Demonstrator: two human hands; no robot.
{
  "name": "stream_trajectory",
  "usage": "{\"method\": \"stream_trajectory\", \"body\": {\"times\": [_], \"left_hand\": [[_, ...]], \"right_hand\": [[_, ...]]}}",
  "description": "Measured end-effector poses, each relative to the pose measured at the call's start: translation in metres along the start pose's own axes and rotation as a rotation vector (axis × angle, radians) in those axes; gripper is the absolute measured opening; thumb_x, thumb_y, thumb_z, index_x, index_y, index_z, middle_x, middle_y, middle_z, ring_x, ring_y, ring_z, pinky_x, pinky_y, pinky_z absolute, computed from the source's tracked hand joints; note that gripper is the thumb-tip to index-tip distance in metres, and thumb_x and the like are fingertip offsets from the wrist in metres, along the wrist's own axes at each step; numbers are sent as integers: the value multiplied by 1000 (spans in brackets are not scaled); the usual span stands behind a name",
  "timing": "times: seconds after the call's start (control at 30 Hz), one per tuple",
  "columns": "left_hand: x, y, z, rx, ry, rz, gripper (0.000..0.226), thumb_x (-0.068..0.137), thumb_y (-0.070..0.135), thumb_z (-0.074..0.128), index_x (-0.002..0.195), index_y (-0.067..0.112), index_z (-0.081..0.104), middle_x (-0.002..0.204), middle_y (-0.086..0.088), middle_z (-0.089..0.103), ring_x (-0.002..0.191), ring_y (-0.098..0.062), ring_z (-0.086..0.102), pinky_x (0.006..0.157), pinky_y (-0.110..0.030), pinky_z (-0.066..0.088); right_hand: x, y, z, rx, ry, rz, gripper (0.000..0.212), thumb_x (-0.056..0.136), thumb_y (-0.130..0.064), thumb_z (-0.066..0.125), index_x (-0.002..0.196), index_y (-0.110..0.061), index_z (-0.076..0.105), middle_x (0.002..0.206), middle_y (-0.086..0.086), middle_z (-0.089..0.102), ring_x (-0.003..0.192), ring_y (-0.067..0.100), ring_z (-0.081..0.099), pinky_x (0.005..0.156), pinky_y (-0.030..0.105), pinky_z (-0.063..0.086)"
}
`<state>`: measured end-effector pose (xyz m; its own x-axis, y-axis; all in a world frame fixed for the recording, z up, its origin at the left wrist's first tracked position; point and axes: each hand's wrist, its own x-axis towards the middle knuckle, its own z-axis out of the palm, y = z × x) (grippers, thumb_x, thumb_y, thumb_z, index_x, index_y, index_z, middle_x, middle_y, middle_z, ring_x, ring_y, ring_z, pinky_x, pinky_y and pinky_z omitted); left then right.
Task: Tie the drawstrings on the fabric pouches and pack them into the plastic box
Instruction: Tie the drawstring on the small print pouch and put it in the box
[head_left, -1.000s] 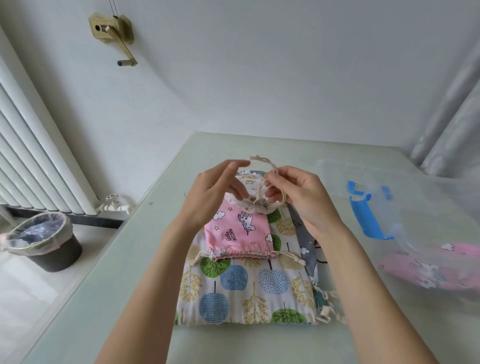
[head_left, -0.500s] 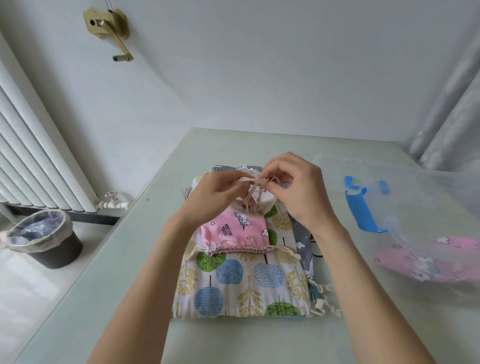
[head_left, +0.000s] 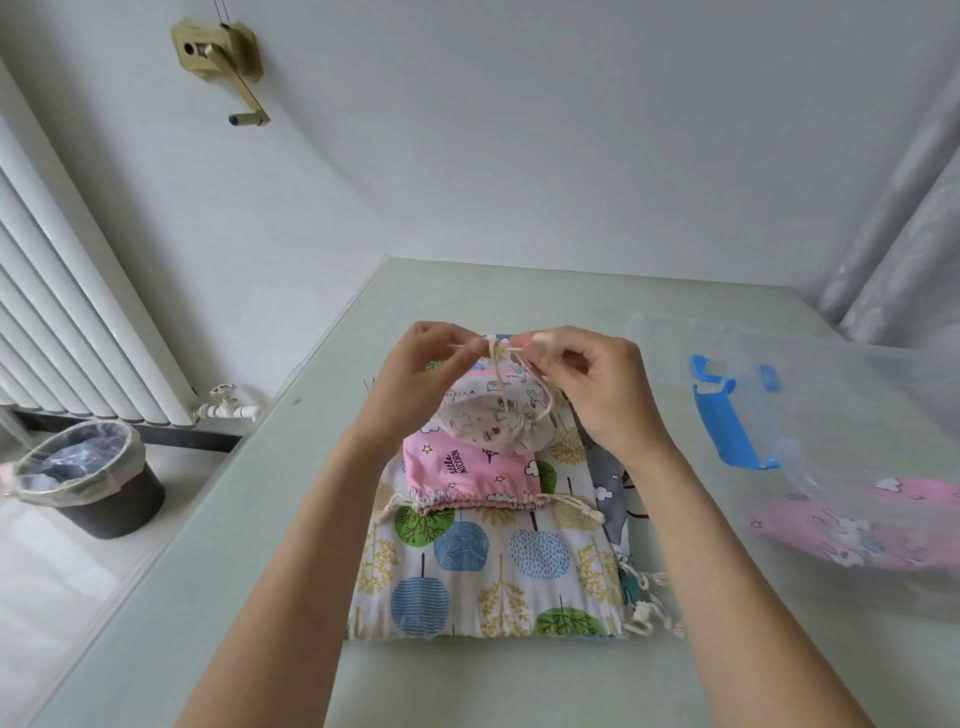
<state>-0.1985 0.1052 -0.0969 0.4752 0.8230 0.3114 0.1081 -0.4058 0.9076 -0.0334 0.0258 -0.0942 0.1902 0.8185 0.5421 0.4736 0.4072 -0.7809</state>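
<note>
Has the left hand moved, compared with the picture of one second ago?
Yes. The left hand now pinches the drawstring higher up, past the far edge of the pink pouch; earlier it was spread open over that pouch.

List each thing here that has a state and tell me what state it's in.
Small cream pouch: cinched, lifted by its drawstring.
Left hand, right hand: each pinching the drawstring.
Pink pouch: flat on the stack, cords untied.
Tree-print pouch: flat.
Plastic box: open, pink fabric inside.
</note>
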Motion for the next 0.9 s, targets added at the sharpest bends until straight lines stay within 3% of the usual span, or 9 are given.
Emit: {"method": "stream_trajectory", "body": {"times": [0.13,0.2,0.3,0.4,0.5,0.7,0.8,0.9], "left_hand": [[2,4,-3,-603,122,-160,38,96,15,44,66,21,67,104,-1,70,108,-24,63,93,-35,50],[5,6,-8,-963,156,-215,47,94,13,36,52,15,55,95,-7,72,101,-28,67,92,-37,52],[7,7,-8,-1141,132,-204,48,95,17,32,50,17,48,62,0,63,76,-19,70,80,-32,56],[7,5,-2,-1127,136,-254,51,97,18,34,48,19,45,45,6,34,41,-10,45,66,-26,56],[7,2,-1,-1046,170,-280,38,97,16,35,59,16,34,44,8,24,37,-8,25,56,-23,52],[8,1,-8,-712,177,-259,38,95,11,36,59,18,26,44,10,19,38,-7,17,49,-22,48],[7,0,-10,-563,196,-223,38,93,8,37,58,19,24,45,10,19,40,-9,17,52,-24,50],[2,1,-7,-342,153,-144,36,95,10,43,60,13,35,48,7,31,41,-10,33,60,-28,55]], "right_hand": [[2,5,-5,281,8,293,15,92,-14,56,94,-12,70,96,0,73,94,14,68,87,27,53],[3,4,-10,481,75,378,17,94,-12,51,92,-9,68,95,3,73,93,18,69,84,28,54],[5,-2,-14,882,172,461,22,97,-12,42,86,-7,60,95,10,72,94,23,69,87,34,55],[5,-9,-11,1030,171,477,26,100,-16,35,81,-10,52,89,12,72,91,26,70,86,37,56],[4,-10,-7,874,173,468,25,100,-16,37,82,-10,53,69,5,67,76,23,70,79,35,55],[0,-6,-5,491,193,452,25,99,-17,42,82,-10,59,53,-6,58,60,13,66,71,31,45],[0,-8,-2,374,198,434,24,98,-17,45,83,-10,63,52,-5,60,60,15,66,69,32,51],[-1,-2,-5,154,147,442,19,96,-18,50,90,-9,65,66,1,70,66,18,70,69,34,58]]}}
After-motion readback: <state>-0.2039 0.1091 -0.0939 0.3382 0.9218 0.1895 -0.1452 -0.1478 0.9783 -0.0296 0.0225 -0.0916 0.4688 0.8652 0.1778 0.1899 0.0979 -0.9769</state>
